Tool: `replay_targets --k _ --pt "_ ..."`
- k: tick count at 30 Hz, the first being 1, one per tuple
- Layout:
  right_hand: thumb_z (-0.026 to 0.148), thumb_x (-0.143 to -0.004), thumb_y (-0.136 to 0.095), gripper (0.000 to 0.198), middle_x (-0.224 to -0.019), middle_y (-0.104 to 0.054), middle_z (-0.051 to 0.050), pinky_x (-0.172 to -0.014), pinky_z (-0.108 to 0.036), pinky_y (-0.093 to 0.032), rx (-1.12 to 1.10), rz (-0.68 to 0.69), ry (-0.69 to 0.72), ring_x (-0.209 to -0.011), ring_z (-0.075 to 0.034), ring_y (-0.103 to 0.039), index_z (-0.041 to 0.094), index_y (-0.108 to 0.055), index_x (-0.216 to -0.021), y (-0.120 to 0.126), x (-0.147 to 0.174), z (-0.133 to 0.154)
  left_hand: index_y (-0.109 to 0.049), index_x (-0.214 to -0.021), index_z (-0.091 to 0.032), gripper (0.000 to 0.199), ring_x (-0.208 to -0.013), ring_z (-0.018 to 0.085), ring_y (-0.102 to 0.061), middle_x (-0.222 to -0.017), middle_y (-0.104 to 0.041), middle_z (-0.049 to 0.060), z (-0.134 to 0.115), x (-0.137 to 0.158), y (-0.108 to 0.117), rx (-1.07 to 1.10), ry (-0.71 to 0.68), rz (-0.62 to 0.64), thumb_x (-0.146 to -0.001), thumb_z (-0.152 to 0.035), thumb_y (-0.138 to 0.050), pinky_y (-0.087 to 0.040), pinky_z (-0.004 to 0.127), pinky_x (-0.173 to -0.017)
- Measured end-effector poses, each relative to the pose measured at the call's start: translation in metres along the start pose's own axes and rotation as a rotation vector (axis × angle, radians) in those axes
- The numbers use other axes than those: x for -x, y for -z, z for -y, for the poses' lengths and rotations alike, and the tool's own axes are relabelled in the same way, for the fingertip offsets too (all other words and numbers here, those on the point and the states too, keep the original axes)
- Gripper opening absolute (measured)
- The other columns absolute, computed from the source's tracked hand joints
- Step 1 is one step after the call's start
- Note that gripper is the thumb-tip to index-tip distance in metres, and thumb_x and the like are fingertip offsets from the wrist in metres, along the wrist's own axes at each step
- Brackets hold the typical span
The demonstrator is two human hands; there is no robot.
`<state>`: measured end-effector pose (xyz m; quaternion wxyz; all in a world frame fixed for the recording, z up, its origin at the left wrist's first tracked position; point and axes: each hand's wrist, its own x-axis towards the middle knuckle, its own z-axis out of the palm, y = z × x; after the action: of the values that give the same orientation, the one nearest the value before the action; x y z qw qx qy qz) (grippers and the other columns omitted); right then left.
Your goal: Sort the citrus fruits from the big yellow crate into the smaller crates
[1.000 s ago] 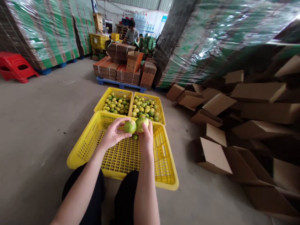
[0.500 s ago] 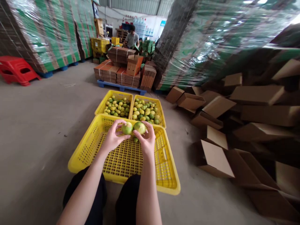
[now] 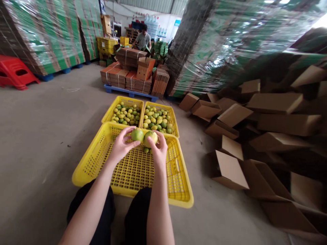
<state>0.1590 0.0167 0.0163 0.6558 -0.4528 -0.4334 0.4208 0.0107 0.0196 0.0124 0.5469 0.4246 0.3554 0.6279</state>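
Observation:
Over the far part of a yellow plastic crate [image 3: 125, 173], my left hand [image 3: 122, 145] is closed round a green lemon [image 3: 137, 135], gripped between thumb and fingers. Right beside it, my right hand [image 3: 160, 149] is closed round a paler yellow-green lemon [image 3: 150, 137]. The two fruits are side by side, almost touching. Below them, small green fruits [image 3: 146, 150] show inside the crate, partly hidden by my right hand. Two more yellow crates, a left one [image 3: 108, 112] and a right one [image 3: 175, 122], stand against its far side, filled with green and yellow lemons.
Open cardboard boxes [image 3: 231, 170] lie heaped on the right. Beyond the crates, flattened cartons [image 3: 138, 85] are stacked on a blue pallet [image 3: 130, 92], with a person [image 3: 143, 38] behind them. Wrapped pallet loads [image 3: 53, 34] rise on both sides. A red stool [image 3: 19, 73] is at far left.
Both lemons have turned in my fingers; the left one now shows a greener side, the right one a paler side. Another small green fruit shows beneath them. The view has shifted slightly.

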Motion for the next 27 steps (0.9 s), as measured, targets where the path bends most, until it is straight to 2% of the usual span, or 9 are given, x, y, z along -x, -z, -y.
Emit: replay_targets --k 4,7,10,12,15,19,22,24,27 --pt "0.051 -0.085 -0.063 0.029 -0.072 -0.062 0.005 -0.039 -0.019 -0.040 -0.095 0.026 -0.143 -0.051 -0.009 -0.055 0.025 -0.062 -0.096 -0.003 0.003 -0.001 -0.069 -0.116 -0.018 0.052 -0.102 0.024 -0.067 -0.122 -0.066 0.011 -0.007 0.000 0.001 0.269 0.247 0.084 -0.065 -0.016 -0.080 -0.057 0.029 -0.080" --pt "0.054 -0.082 -0.065 0.031 -0.066 -0.059 0.008 -0.031 -0.018 -0.031 -0.184 0.035 -0.234 -0.040 -0.008 -0.049 0.026 -0.053 -0.090 -0.008 0.006 -0.003 -0.067 -0.111 -0.016 0.047 -0.097 0.023 -0.068 -0.111 -0.070 0.010 -0.005 0.000 -0.006 0.426 0.341 0.092 -0.065 -0.020 -0.078 -0.056 0.031 -0.079" --pt "0.044 -0.068 -0.082 0.042 -0.070 -0.061 0.009 -0.031 -0.017 -0.031 -0.202 0.008 -0.273 -0.040 -0.007 -0.049 0.027 -0.047 -0.086 -0.013 0.007 -0.004 -0.062 -0.098 -0.017 0.040 -0.083 0.017 -0.068 -0.091 -0.071 0.003 0.004 -0.001 -0.018 0.483 0.337 -0.046 -0.062 -0.018 -0.080 -0.055 0.026 -0.072" --pt "0.040 -0.065 -0.084 0.042 -0.067 -0.061 0.009 -0.031 -0.017 -0.029 -0.247 0.027 -0.297 -0.039 -0.007 -0.049 0.026 -0.049 -0.084 -0.015 0.005 -0.005 -0.058 -0.089 -0.017 0.037 -0.073 0.013 -0.065 -0.080 -0.067 -0.001 0.009 -0.002 -0.025 0.492 0.323 -0.138 -0.061 -0.017 -0.081 -0.052 0.022 -0.066" --pt "0.044 -0.070 -0.076 0.031 -0.060 -0.061 0.006 -0.034 -0.020 -0.033 -0.397 0.032 -0.357 -0.042 -0.010 -0.053 0.024 -0.054 -0.080 -0.016 0.002 -0.007 -0.055 -0.084 -0.017 0.029 -0.060 0.010 -0.060 -0.071 -0.062 -0.003 0.011 -0.004 -0.029 0.526 0.334 -0.200 -0.066 -0.018 -0.078 -0.048 0.018 -0.055" --pt "0.042 -0.073 -0.068 0.023 -0.065 -0.067 0.003 -0.047 -0.024 -0.047 -0.593 -0.172 -0.429 -0.055 -0.013 -0.062 0.020 -0.063 -0.077 -0.013 -0.004 -0.005 -0.059 -0.086 -0.013 0.019 -0.065 0.013 -0.063 -0.074 -0.062 0.006 -0.001 -0.003 -0.025 0.769 0.501 -0.283 -0.082 -0.031 -0.063 -0.052 0.018 -0.051" --pt "0.046 -0.077 -0.064 0.028 -0.064 -0.069 0.001 -0.044 -0.022 -0.044 -0.660 -0.159 -0.488 -0.055 -0.013 -0.063 0.018 -0.066 -0.077 -0.012 -0.006 0.000 -0.057 -0.083 -0.013 0.027 -0.066 0.013 -0.063 -0.073 -0.060 0.007 -0.010 -0.003 -0.021 0.937 0.605 -0.338 -0.092 -0.038 -0.052 -0.058 0.019 -0.057" --pt "0.050 -0.080 -0.062 0.032 -0.066 -0.070 0.001 -0.040 -0.021 -0.040 -0.675 -0.140 -0.477 -0.053 -0.012 -0.062 0.019 -0.067 -0.078 -0.012 -0.007 0.001 -0.055 -0.080 -0.013 0.027 -0.061 0.011 -0.060 -0.068 -0.057 0.004 -0.011 -0.005 -0.018 0.989 0.643 -0.356 -0.094 -0.036 -0.050 -0.056 0.017 -0.053" --pt "0.052 -0.081 -0.063 0.032 -0.070 -0.074 0.001 -0.040 -0.021 -0.041 -0.647 -0.148 -0.461 -0.051 -0.012 -0.061 0.021 -0.067 -0.081 -0.011 -0.008 -0.004 -0.055 -0.079 -0.014 0.024 -0.058 0.011 -0.061 -0.067 -0.059 0.003 -0.007 -0.009 -0.015 0.993 0.630 -0.459 -0.096 -0.027 -0.045 -0.056 0.018 -0.052"
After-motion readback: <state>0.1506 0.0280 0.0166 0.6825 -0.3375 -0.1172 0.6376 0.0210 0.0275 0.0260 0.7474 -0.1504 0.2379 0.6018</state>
